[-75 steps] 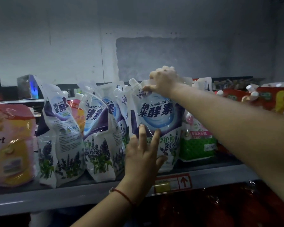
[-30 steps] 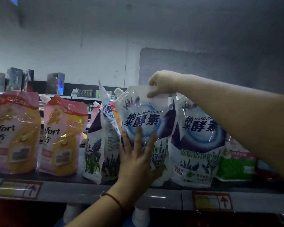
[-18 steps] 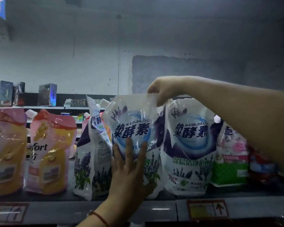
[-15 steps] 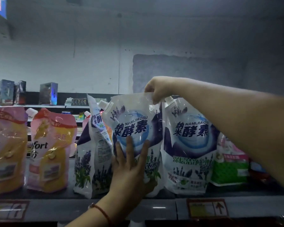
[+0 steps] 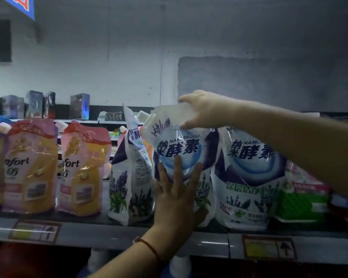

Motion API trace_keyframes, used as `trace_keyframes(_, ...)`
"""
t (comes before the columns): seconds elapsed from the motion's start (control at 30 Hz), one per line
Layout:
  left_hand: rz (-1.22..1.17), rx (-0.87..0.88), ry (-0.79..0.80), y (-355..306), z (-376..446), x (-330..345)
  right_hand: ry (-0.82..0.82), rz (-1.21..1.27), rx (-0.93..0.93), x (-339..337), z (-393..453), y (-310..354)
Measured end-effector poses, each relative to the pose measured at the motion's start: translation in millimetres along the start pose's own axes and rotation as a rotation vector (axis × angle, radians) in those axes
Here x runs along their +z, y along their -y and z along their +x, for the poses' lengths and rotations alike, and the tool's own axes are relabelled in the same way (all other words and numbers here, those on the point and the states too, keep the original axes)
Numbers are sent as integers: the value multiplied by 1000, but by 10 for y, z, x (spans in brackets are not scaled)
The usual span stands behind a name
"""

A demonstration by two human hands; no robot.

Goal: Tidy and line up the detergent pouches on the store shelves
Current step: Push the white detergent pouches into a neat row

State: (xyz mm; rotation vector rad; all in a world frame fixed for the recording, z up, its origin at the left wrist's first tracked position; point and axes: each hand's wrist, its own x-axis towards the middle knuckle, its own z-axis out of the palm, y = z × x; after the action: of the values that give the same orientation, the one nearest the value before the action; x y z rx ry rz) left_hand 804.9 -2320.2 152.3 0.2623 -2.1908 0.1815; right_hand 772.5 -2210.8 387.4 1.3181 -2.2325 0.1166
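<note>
Landmark: the lavender detergent pouch (image 5: 181, 155) I handle; it stands on the shelf (image 5: 113, 235), leaning a little.
My right hand (image 5: 204, 110): it pinches the top edge of this pouch, thumb in front and the other fingers over the seam, beside the white spout (image 5: 143, 115).
My left hand (image 5: 176, 197): the fingers are straight and spread, and the palm presses flat on the lower front of this pouch.
Neighbours: left of it a sideways lavender pouch (image 5: 132, 177) touches it; right of it a second lavender pouch (image 5: 247, 177) faces front; further right a green pouch (image 5: 301, 201).
Further left: two pink-yellow softener pouches (image 5: 82, 169), well apart from it.
Risk: the plastic looks soft and slippery, so I judge the top can slide out of my pinch and the pouch falls forward over the shelf edge.
Risk: if I push it sideways, the narrow sideways pouch can topple.
Surface: a grey metal shelf with price labels (image 5: 35, 231) on its front.
Room: a dim store with a grey wall (image 5: 249, 77) behind and small boxes (image 5: 79, 106) on a far shelf.
</note>
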Motion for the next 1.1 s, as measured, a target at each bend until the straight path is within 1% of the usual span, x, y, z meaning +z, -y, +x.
trace_keyframes(0.07, -48, 10, -22, 8, -31, -4, -203, -279, -142, 205, -96, 113)
trace_keyframes(0.1, -99, 9, -11, 23, -71, -38, -259, -333, -223, 311, -167, 154)
trace_keyframes(0.13, -167, 1, 4, 41, -127, -84, -255, -327, -279, 414, -262, 174)
trace_keyframes(0.17, -232, -18, 12, 78, -194, -115, -207, -268, -294, 531, -353, 163)
trace_keyframes(0.23, -303, -81, 40, 155, -307, -148, -31, -126, -231, 781, -521, 57)
trace_keyframes(0.27, -312, -108, 57, 187, -337, -138, 40, -105, -197, 900, -567, -24)
trace_keyframes(0.3, -311, -126, 60, 201, -341, -123, 71, -121, -179, 1004, -579, -110)
trace_keyframes(0.4, -263, -146, 21, 156, -258, -45, 90, -179, -158, 1203, -505, -272)
trace_keyframes(0.5, -229, -184, 60, 108, -199, -10, 110, -206, -142, 1273, -445, -269)
trace_keyframes(0.57, -187, -185, 59, 114, -235, -37, 123, -223, -136, 1287, -450, -237)
trace_keyframes(0.63, -114, -148, 42, 141, -311, -124, 124, -221, -124, 1289, -471, -209)
trace_keyframes(0.73, -19, -29, -68, 260, -422, -323, 108, -209, -107, 1264, -505, -172)
trace_keyframes(0.77, -7, -17, -121, 335, -448, -428, 116, -194, -98, 1245, -525, -147)
trace_keyframes(0.83, -6, -64, -234, 555, -493, -630, 159, -124, -86, 1169, -558, -59)
trace_keyframes(0.9, -61, -179, -251, 836, -526, -785, 188, 32, -54, 958, -612, 99)
trace_keyframes(0.97, -166, -292, -195, 1071, -540, -843, 113, 208, -47, 674, -603, 306)
trace_keyframes(1.0, -225, -344, -136, 1135, -542, -850, 61, 282, -45, 517, -562, 422)
trace_keyframes(1.07, -384, -405, 10, 1216, -548, -810, 12, 424, -47, 254, -355, 657)
trace_keyframes(1.1, -455, -411, 49, 1234, -542, -781, 8, 471, -32, 134, -216, 774)
